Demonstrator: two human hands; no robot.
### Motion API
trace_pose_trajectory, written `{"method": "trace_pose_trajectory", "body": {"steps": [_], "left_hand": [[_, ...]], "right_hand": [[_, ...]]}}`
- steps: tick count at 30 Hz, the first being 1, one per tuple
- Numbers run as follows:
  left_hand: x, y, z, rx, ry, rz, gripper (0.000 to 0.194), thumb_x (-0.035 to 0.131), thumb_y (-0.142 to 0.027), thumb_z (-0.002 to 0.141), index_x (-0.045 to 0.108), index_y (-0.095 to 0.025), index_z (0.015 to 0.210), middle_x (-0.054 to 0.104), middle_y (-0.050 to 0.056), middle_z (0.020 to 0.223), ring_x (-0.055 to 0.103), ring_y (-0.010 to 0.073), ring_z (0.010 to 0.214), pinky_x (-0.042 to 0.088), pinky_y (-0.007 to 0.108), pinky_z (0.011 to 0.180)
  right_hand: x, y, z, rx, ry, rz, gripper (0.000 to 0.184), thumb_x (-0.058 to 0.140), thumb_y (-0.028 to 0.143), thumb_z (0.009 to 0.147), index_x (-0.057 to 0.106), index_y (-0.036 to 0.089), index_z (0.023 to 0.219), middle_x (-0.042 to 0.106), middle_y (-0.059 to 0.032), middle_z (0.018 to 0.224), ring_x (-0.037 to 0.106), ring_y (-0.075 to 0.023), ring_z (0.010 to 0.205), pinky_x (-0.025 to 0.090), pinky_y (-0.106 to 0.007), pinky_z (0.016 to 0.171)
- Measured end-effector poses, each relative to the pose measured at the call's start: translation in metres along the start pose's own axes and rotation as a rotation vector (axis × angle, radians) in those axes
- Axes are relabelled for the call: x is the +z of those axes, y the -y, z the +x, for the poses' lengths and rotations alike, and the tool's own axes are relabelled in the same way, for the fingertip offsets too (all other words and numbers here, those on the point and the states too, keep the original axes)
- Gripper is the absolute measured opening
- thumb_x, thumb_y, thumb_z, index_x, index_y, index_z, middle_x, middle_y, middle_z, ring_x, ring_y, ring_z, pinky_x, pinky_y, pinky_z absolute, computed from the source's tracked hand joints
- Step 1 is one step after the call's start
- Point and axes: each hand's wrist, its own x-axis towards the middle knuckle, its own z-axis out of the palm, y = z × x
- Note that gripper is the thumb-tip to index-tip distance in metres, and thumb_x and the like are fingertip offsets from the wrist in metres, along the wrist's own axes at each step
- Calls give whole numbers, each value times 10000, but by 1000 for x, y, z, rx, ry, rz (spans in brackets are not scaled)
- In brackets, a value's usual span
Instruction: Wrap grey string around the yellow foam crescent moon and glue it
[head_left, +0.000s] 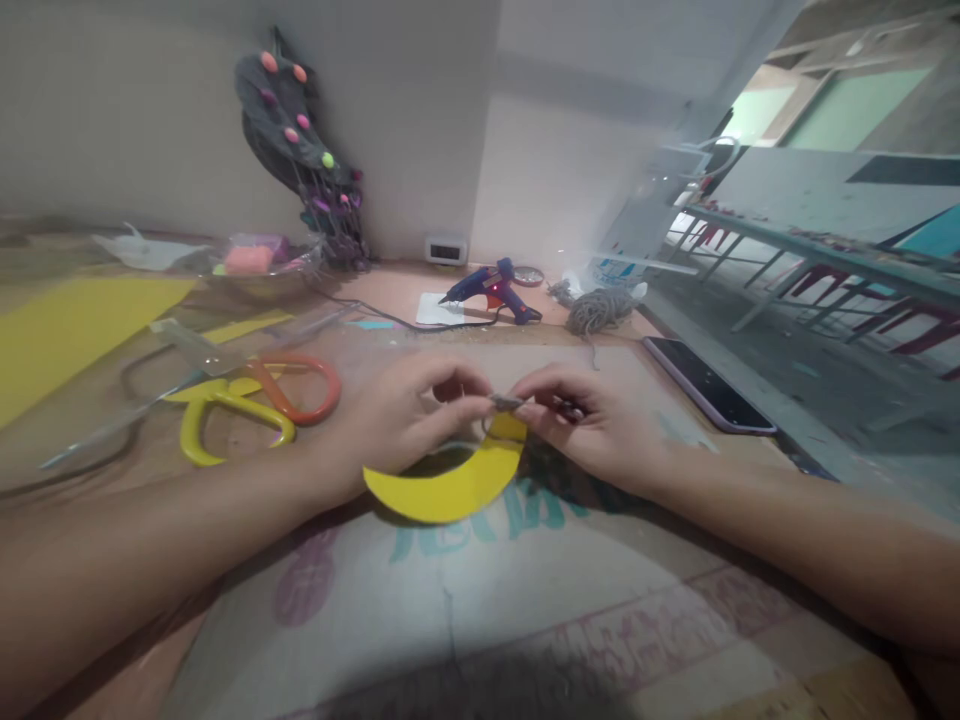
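A yellow crescent-shaped cutout is held just above the printed board, its upper tip between my two hands. Bits of grey yarn lie at that tip. My left hand pinches the yarn between thumb and forefinger from the left. From the right, my right hand pinches at the same spot, with more dark yarn showing inside its curled fingers. The exact hold of each fingertip is too small to make out. Beyond the hands, a ball of grey yarn trails a loose end.
Scissors with orange and yellow handles lie left, near yellow sheet material. A blue glue gun with a lit red light rests behind my hands. A phone sits by the right edge. A decorated grey crescent leans against the wall.
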Motion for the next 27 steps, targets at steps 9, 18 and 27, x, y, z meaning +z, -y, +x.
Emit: {"method": "trace_pose_trajectory", "body": {"steps": [9,18,27], "left_hand": [[-6,4,0,-104,-288,27,323,411,-396,949,488,-197,707,512,-6,702,507,147,702,398,270,655],[0,-15,-7,152,136,150,238,486,-342,920,632,-173,837,653,17,809,570,163,788,404,294,744],[3,-13,0,-67,226,25,308,413,-347,943,619,-155,817,639,15,805,574,152,770,428,273,708]], "right_hand": [[-8,-16,2,-203,-268,-277,63,604,150,786,567,183,824,552,39,630,460,-64,486,355,-185,451],[-10,-10,-1,-505,5,-525,118,512,136,834,605,185,780,600,8,604,481,-124,562,332,-267,561],[-6,-12,-4,-634,81,-623,125,479,131,898,601,159,902,633,-14,701,513,-140,645,314,-290,609]]}}
